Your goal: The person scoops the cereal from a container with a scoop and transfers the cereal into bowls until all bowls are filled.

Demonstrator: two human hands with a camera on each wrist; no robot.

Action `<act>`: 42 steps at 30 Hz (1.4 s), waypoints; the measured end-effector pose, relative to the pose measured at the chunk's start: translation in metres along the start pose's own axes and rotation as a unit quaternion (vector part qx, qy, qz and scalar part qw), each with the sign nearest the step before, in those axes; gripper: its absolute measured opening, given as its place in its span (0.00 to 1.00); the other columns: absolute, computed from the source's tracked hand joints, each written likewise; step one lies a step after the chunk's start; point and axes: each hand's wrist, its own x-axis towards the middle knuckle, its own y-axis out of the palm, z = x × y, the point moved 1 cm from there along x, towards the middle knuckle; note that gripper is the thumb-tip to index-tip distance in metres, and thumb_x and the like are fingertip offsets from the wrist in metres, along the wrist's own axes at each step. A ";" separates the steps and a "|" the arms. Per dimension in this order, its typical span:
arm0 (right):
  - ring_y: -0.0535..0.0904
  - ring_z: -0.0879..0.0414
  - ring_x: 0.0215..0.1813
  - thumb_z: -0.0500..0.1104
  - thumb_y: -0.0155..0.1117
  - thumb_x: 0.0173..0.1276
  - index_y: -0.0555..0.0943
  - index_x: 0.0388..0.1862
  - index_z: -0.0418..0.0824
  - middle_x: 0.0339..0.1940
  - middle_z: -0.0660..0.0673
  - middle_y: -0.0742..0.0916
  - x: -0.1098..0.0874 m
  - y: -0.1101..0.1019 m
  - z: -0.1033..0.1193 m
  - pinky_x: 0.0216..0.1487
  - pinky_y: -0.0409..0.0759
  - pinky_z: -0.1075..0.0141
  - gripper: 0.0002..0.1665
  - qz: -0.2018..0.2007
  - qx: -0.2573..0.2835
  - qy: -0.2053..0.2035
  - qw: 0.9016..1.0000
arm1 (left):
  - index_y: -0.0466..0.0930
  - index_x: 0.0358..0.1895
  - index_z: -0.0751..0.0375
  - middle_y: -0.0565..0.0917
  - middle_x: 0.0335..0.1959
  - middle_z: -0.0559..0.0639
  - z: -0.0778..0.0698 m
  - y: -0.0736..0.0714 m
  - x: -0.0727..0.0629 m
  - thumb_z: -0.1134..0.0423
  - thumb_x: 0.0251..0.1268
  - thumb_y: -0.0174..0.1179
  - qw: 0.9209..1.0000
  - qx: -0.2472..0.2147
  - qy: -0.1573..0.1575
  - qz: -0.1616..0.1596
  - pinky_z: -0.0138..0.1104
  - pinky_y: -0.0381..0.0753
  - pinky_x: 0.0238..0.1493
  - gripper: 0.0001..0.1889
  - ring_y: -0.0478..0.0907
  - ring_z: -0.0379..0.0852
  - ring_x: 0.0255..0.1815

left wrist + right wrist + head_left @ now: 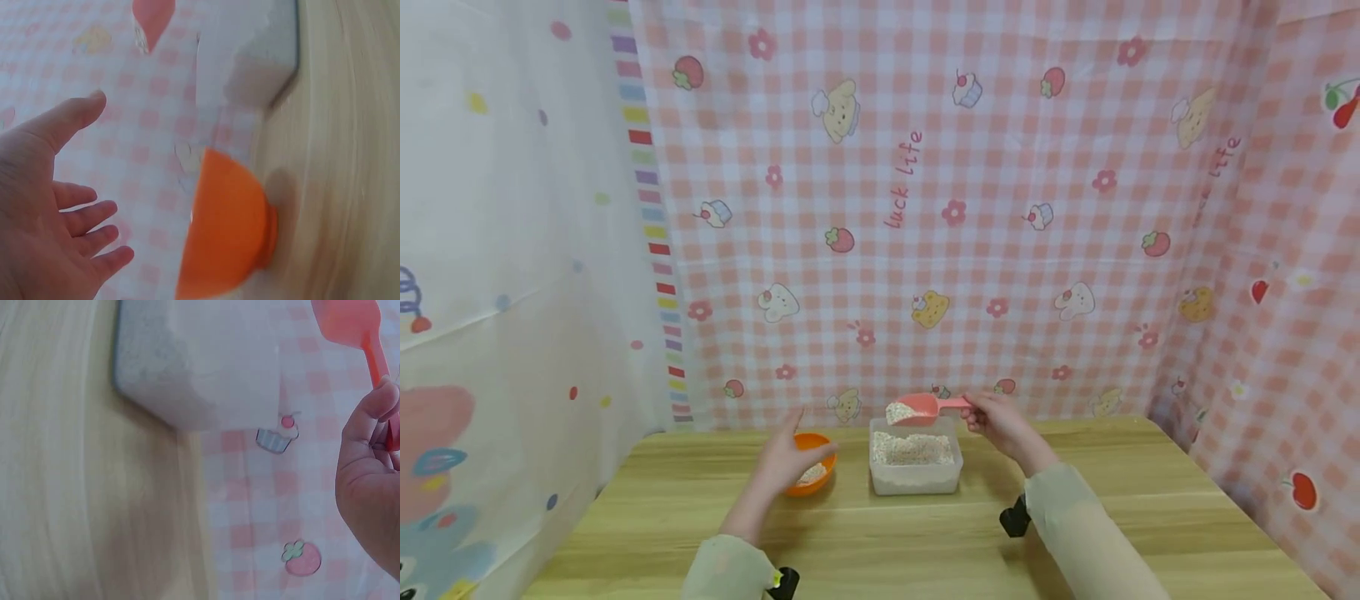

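Holding, head view: the right hand (1000, 423) grips the handle of the pink scoop (928, 408), raised over the tub (917, 482).
Scoop: carries pale flakes (900, 412); long axis nearly level, along the worktop's (880, 550) back edge, mouth toward the left edge.
Tub: flakes inside, near the middle of the back edge.
Orange bowl (807, 492): some flakes inside, between the tub and the back left corner.
Left hand (778, 461): thumb and fingers wide apart at the bowl.
Left wrist view: a gap separates hand and bowl; the bowl's inside is hidden.
Right wrist view: thumb lies on the scoop's handle; flakes show through the tub's wall.
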 end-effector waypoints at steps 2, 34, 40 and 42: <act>0.75 0.62 0.24 0.38 0.45 0.79 0.79 0.43 0.32 0.24 0.46 0.82 0.003 0.005 0.002 0.27 0.77 0.75 0.15 0.000 0.001 0.003 1.000 | 0.52 0.75 0.66 0.55 0.74 0.68 0.010 -0.003 0.000 0.46 0.55 0.70 1.000 -0.002 -0.004 0.002 0.60 0.54 0.69 0.51 0.51 0.67 0.73; 0.75 0.62 0.24 0.36 0.50 0.77 0.73 0.57 0.20 0.25 0.44 0.81 0.043 0.116 -0.006 0.27 0.78 0.73 0.20 0.032 -0.059 0.037 0.997 | 0.42 0.74 0.77 0.50 0.72 0.77 0.060 -0.001 -0.017 0.48 0.45 0.76 0.997 -0.016 -0.068 0.015 0.63 0.57 0.66 0.63 0.54 0.74 0.69; 0.75 0.61 0.24 0.36 0.50 0.76 0.72 0.58 0.19 0.23 0.45 0.81 0.048 0.127 -0.012 0.26 0.77 0.73 0.21 0.029 -0.070 0.032 0.997 | 0.43 0.74 0.77 0.51 0.72 0.77 0.059 -0.001 -0.018 0.46 0.44 0.76 0.997 -0.017 -0.071 0.014 0.63 0.57 0.66 0.64 0.55 0.74 0.69; 0.76 0.60 0.24 0.37 0.50 0.76 0.72 0.58 0.19 0.23 0.45 0.81 0.050 0.131 -0.014 0.26 0.77 0.72 0.21 0.029 -0.079 0.028 0.996 | 0.44 0.73 0.78 0.52 0.71 0.78 0.057 0.000 -0.018 0.47 0.44 0.76 0.998 -0.019 -0.067 0.011 0.63 0.57 0.65 0.63 0.55 0.74 0.69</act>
